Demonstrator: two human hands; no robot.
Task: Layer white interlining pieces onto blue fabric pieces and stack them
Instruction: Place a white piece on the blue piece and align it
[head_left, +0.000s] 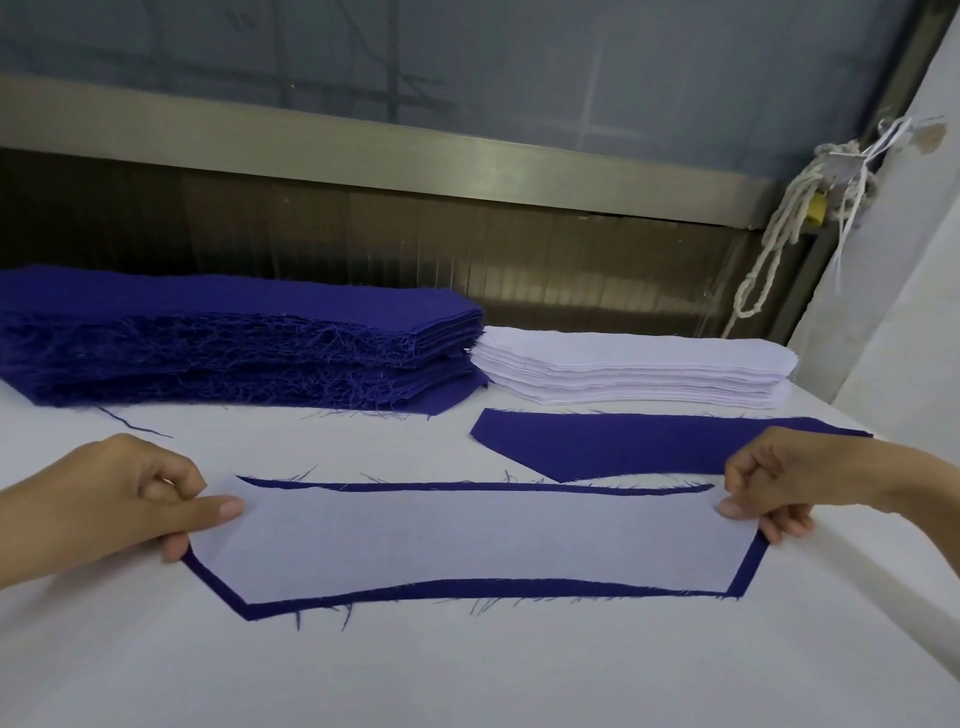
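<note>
Atop blue pc, hands pinch interlining.

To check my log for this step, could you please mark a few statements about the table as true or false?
1. The left hand and right hand each pinch an end of the white interlining piece. True.
2. That piece lies on a blue fabric piece. True.
3. The blue stack sits right of the white stack. False: it sits left.
4. The single blue piece carries interlining. False: it is bare.

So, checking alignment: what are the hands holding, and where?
The white interlining, pinched at both ends: left hand on the left, right hand on the right.
</note>
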